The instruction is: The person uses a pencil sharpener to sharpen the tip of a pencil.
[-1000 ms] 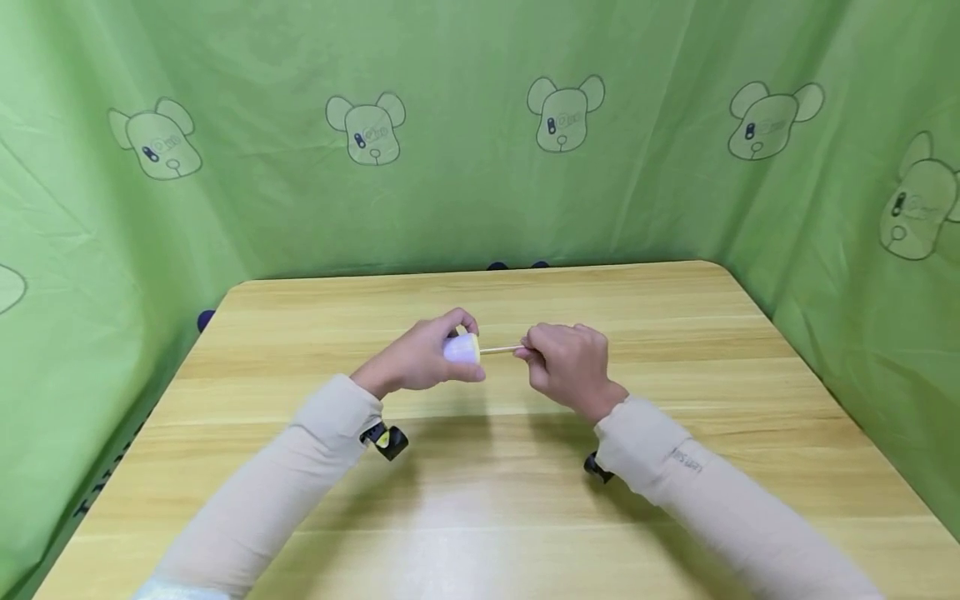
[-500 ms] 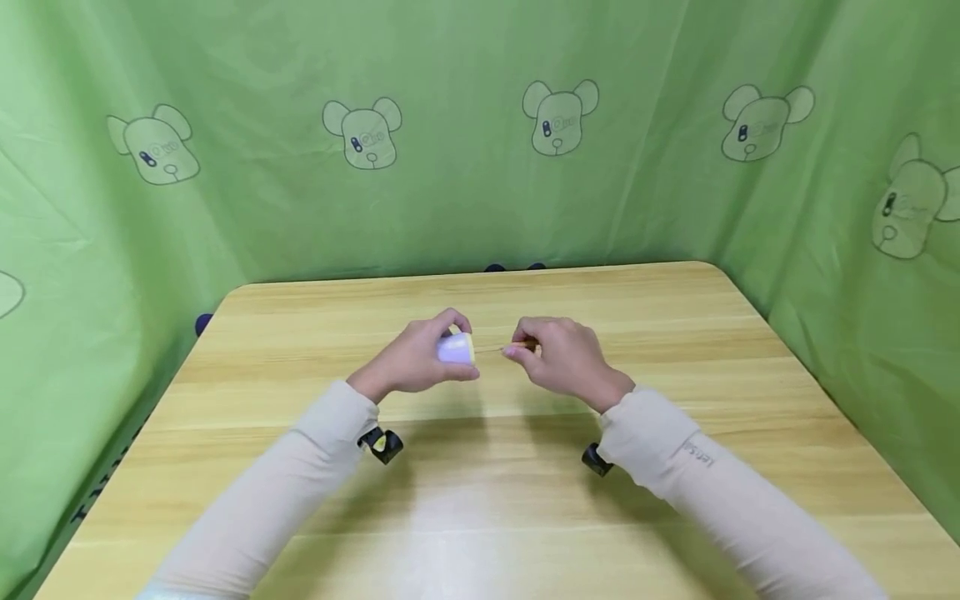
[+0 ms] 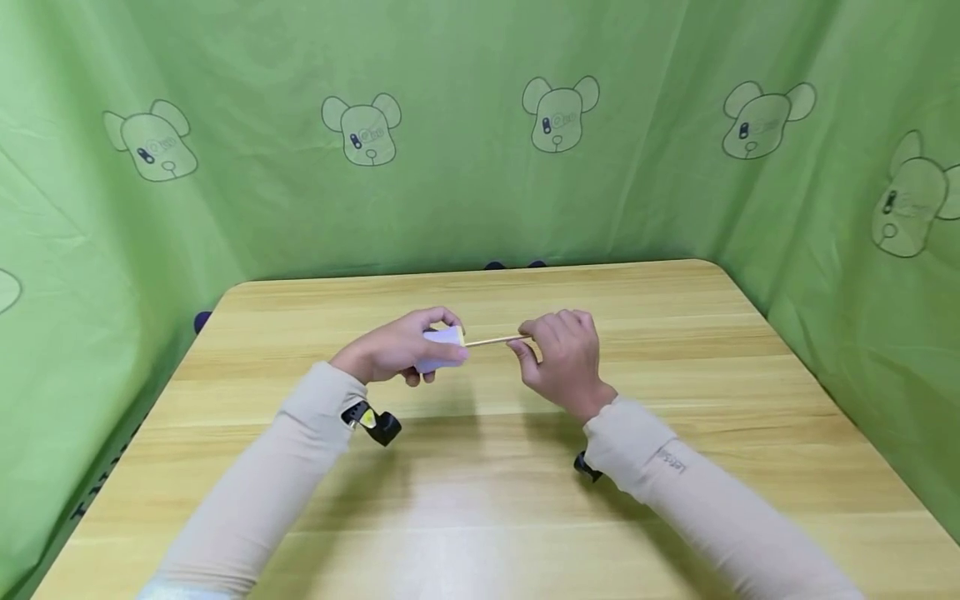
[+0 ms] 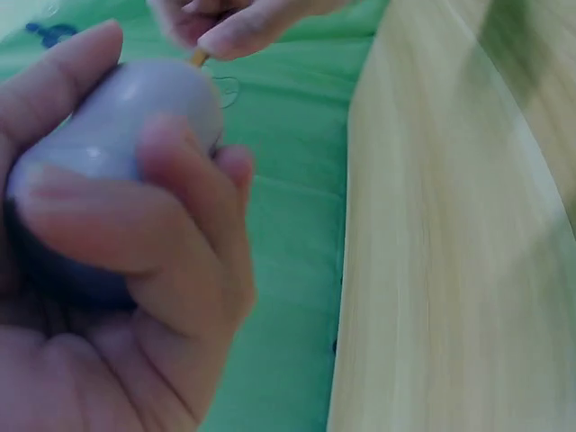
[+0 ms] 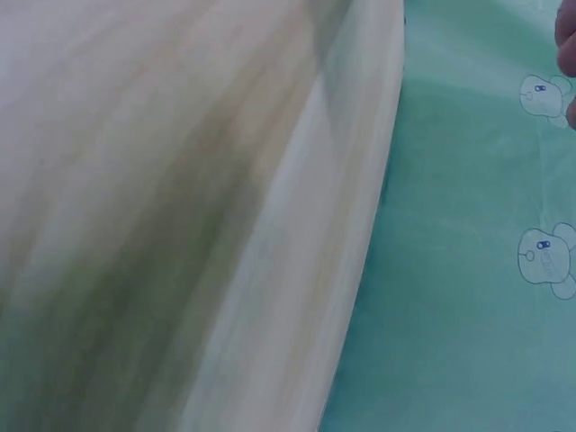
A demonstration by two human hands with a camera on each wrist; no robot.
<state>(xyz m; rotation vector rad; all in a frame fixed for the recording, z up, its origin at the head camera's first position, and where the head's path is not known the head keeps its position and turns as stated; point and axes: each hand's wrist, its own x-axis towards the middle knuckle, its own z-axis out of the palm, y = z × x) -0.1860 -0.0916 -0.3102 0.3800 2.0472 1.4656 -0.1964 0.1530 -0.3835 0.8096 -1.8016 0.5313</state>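
Beige left sleeve [image 3: 262, 475], then left hand [image 3: 390, 346], fingers curled round a lilac piece [image 3: 447, 336] held above the desk [image 3: 480, 517], short of its far edge and well in from the left and right edges. Thin stick [image 3: 495, 342] runs from the piece's pale yellow end to the right hand [image 3: 562, 354], thumb and fingers pinching it; right sleeve [image 3: 712, 492] after that. Head view alone shows the yellow end and both hands whole; left wrist view adds the fingers wrapping the rounded lilac body and an orange bit [image 4: 199, 58] at the right fingertips; right wrist view catches only fingertips at its upper right, grip unreadable there. Counts: two hands, one lilac piece, one stick, two black wrist devices [image 3: 382, 427]. Green curtain [image 3: 465, 50]: five bear heads plus a partial outline in head view, two in right wrist view.
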